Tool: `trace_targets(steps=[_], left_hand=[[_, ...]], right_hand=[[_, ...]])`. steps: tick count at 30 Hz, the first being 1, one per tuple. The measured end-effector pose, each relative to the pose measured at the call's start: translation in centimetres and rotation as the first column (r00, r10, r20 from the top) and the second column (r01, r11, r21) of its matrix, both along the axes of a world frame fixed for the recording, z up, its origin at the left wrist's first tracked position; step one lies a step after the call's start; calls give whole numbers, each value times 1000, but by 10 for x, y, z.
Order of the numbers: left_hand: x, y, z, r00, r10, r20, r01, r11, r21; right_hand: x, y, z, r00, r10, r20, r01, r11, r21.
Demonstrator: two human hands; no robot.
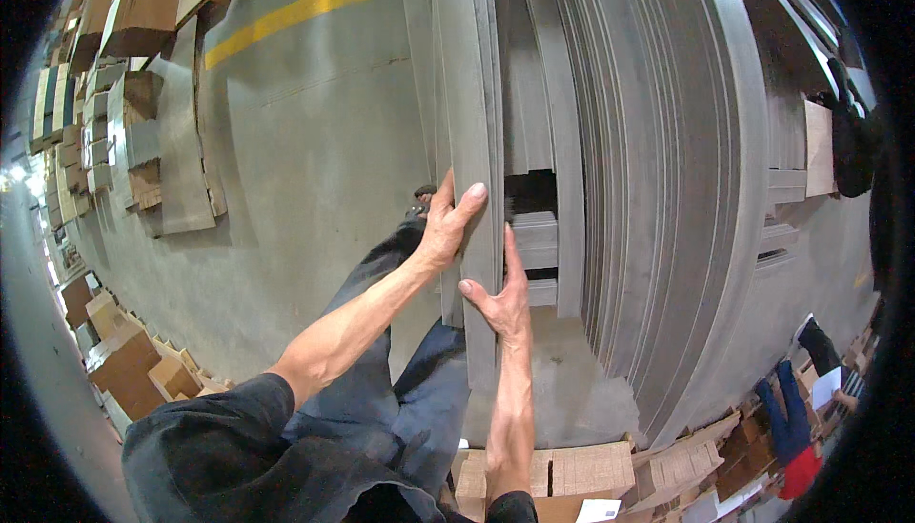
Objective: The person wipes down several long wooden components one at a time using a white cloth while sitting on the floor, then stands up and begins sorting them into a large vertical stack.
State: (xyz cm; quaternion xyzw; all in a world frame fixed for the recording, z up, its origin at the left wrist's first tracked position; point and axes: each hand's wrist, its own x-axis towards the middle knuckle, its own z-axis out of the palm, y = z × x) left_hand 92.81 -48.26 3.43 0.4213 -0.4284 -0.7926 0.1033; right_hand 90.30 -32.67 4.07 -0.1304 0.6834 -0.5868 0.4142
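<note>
Both hands lie on a narrow bundle of long grey boards (pixel 472 116) that runs up and down the middle of the view. On its left side is my left hand (pixel 447 223), thumb on the top face, fingers over the far edge. Lower down, my right hand (pixel 504 294) spans the right edge, its thumb on the top face and its index finger stretched along the side. Further grey boards (pixel 540 237) lie below and right of the bundle. A large stack of long grey boards (pixel 643 130) fills the right. The undersides of the bundle are hidden.
A yellow floor line (pixel 307 12) crosses the concrete floor (pixel 307 137) at upper left. Cardboard boxes (pixel 125 373) and stacked panels (pixel 179 144) stand at left. More stacked cardboard pieces (pixel 593 469) lie at the bottom. At lower right are people, one in a red top (pixel 799 471).
</note>
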Motion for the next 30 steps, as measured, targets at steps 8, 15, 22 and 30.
trace_targets(steps=[8,15,22,30], left_hand=[[-80,2,-22,980,21,-200,-11,999,48],[-114,10,-45,993,-41,-114,63,978,200],[-130,-18,-61,985,-150,-83,167,949,267],[-158,-14,-34,672,-534,513,704,675,-220]], right_hand=[[-68,0,-1,999,-43,-22,44,998,42],[-72,10,10,963,-3,-270,141,857,495],[19,29,50,693,-171,-700,514,799,313],[100,51,16,738,-675,-6,645,703,299]])
